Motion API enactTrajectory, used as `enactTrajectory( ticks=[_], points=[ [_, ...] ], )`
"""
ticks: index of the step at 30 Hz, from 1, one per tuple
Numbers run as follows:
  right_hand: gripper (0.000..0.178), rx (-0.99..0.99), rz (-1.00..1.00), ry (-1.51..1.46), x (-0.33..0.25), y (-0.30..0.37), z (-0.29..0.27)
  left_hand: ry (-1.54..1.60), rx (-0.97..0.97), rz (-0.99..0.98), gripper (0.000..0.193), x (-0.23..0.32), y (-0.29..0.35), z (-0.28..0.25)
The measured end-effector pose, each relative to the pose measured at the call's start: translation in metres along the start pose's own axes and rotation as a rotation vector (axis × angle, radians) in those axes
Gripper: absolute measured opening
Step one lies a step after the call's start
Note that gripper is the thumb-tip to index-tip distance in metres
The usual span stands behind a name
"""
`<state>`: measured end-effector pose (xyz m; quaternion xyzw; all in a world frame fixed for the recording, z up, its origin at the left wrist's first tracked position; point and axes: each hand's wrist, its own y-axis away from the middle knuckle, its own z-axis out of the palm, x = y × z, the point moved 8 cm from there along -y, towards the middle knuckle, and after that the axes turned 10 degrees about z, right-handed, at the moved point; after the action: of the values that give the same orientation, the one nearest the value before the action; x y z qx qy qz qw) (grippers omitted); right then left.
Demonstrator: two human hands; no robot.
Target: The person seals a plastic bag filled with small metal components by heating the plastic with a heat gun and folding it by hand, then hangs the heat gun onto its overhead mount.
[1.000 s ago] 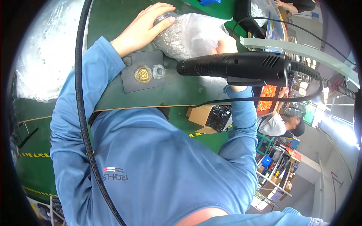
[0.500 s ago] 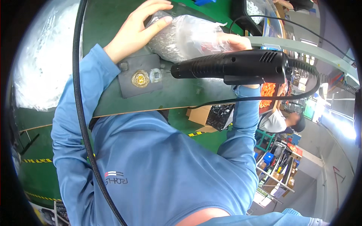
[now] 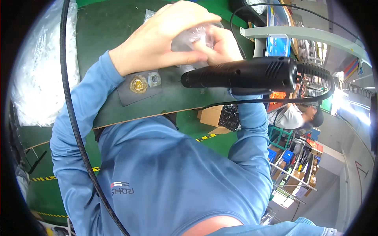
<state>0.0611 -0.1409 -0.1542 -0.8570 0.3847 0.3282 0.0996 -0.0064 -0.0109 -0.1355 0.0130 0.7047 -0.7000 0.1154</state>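
Note:
A clear plastic bag [image 3: 187,42] lies on the green worktable [image 3: 179,94], mostly covered by my hands. Curved over its left side, my left hand [image 3: 167,37] grips it between the thumb and the bent fingers. My right hand [image 3: 222,45] pinches the bag's gathered, crumpled end, close to my left thumb. What the bag contains is hidden now. Below my left wrist, a dark flat pad [image 3: 132,97] carries a round yellow part [image 3: 138,84] and a small clear part [image 3: 154,79]. A black, handheld power tool [image 3: 240,74] hangs in front of my right wrist.
A big bag of whitish pieces [image 3: 47,70] covers the table's left end. One black cable [image 3: 75,118] crosses my left arm; another trails from the tool. An open carton [image 3: 211,117] of black parts stands below the table edge. A co-worker [image 3: 289,116] sits at the right.
My left hand has come down and right over the bag, closing around it. My right hand has moved from under the bag's side to its bunched end. The view has shifted slightly.

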Motion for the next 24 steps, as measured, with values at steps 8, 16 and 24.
enactTrajectory(
  ticks=[8,16,24],
  points=[
    [0.025,0.281,0.019,-0.3,-0.006,0.008,-0.022,-0.166,-0.417,-0.759,0.078,0.003,-0.005,-0.003],
    [0.026,0.574,-0.033,-0.94,0.045,0.032,-0.059,-0.103,-0.443,-1.047,0.109,-0.007,0.037,-0.02],
    [0.025,0.442,-0.153,-0.314,0.008,0.031,-0.093,0.364,-0.335,-1.209,0.102,-0.02,0.091,0.014]
  ],
)
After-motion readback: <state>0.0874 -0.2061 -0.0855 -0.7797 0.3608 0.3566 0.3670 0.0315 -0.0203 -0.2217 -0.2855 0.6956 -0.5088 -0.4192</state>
